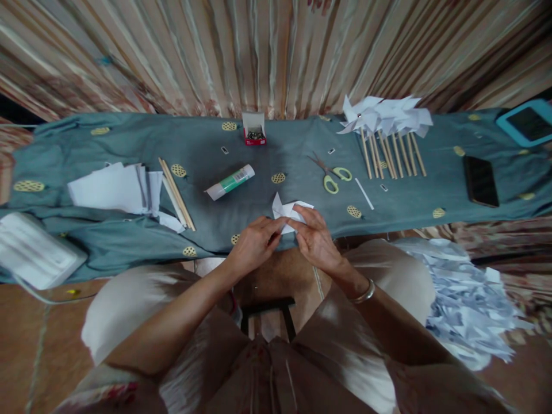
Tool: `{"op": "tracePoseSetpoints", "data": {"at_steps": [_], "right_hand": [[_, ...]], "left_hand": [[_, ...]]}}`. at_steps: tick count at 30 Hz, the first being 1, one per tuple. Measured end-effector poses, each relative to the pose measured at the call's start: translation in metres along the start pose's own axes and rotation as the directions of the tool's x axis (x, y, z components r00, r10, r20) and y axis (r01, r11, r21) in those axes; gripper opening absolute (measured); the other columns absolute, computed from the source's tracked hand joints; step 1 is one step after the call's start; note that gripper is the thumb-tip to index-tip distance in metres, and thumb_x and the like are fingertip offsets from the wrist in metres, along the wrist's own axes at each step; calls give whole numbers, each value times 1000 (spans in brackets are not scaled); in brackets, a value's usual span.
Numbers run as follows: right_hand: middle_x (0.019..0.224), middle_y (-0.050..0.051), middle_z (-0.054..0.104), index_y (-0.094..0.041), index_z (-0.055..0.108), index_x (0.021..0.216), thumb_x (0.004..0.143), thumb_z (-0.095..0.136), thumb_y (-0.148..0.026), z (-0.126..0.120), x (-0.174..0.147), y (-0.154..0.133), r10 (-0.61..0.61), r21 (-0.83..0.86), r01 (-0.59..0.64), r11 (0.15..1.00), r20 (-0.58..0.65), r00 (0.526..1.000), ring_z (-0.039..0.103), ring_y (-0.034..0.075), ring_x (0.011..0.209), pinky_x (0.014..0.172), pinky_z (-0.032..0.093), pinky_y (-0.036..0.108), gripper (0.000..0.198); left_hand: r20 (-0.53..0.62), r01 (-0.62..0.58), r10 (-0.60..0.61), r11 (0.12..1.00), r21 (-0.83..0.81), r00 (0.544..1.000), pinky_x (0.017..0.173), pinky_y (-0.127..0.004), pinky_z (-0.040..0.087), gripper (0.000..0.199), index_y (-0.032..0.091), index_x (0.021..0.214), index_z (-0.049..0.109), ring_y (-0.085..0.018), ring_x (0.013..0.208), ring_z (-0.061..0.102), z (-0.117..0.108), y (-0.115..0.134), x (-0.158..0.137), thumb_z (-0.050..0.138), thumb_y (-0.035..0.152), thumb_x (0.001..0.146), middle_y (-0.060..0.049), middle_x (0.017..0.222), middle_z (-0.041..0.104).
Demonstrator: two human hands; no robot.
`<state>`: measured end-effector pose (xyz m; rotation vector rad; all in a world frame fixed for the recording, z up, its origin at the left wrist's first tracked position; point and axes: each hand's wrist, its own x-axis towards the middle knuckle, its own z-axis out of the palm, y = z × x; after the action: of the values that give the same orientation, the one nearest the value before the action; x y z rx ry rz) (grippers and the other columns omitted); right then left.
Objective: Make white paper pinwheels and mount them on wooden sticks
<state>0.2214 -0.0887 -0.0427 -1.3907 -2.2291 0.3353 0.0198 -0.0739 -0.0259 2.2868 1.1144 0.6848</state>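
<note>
A small folded white paper pinwheel lies at the front edge of the table, its pointed flaps partly raised. My left hand comes from the left with its fingers bent and the index fingertip pressing on the paper's near side. My right hand grips the paper from the right, fingers over its top and part of it covered. Both sets of fingertips nearly meet at the middle; what lies beneath them is hidden. Beyond the hands are green-handled scissors with blades parted, and a glue stick lying on its side.
A red box of metal pins stands open at the back. Finished pinwheels on sticks lie back right, near a black phone. At left are a paper stack, wooden sticks and a white device. Cut paper heaps at lower right.
</note>
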Motion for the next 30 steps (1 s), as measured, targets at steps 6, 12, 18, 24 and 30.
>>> {"op": "tracePoseSetpoints", "data": {"at_steps": [6, 12, 18, 24, 30], "right_hand": [[140, 13, 53, -18, 68, 120, 94, 40, -13, -2, 0, 0, -15, -43, 16, 999, 5, 1000, 45, 27, 133, 109, 42, 48, 40], [141, 15, 53, -15, 68, 121, 94, 39, -15, -3, 0, -2, -12, -29, 13, 999, 18, 1000, 44, 29, 134, 110, 40, 48, 40], [141, 13, 54, -19, 68, 122, 94, 40, -15, 0, -1, -1, 12, -6, -12, 1000, 27, 1000, 45, 29, 132, 110, 39, 51, 41], [143, 13, 53, -21, 66, 125, 94, 41, -16, 2, -3, -1, 6, -12, -6, 1000, 11, 1000, 45, 29, 133, 110, 40, 51, 41], [142, 12, 54, -22, 69, 120, 91, 43, -12, 0, -1, -2, 18, 77, -14, 997, -54, 998, 46, 28, 132, 109, 42, 51, 41]], "left_hand": [[-9, 48, -48, 996, -73, 999, 82, -32, 52, 38, 20, 126, 61, -19, 85, 64, 1, -1, -1, 52, 13, 90, -4, 88, 67], [-16, 72, -75, 988, -134, 997, 83, -34, 53, 43, 12, 132, 56, -20, 85, 63, 5, -2, 0, 60, 19, 89, -6, 90, 68], [17, 25, -25, 998, -50, 1000, 82, -34, 52, 33, 18, 125, 62, -20, 86, 62, 3, -1, 2, 55, 19, 93, -5, 88, 67], [23, -50, 49, 997, 51, 999, 83, -33, 52, 26, 19, 116, 67, -20, 89, 62, 6, -4, 3, 52, 21, 95, -6, 92, 67], [6, -75, 75, 993, 90, 997, 83, -33, 53, 25, 16, 114, 68, -20, 89, 64, 7, -4, 5, 54, 20, 94, -7, 93, 69]]}}
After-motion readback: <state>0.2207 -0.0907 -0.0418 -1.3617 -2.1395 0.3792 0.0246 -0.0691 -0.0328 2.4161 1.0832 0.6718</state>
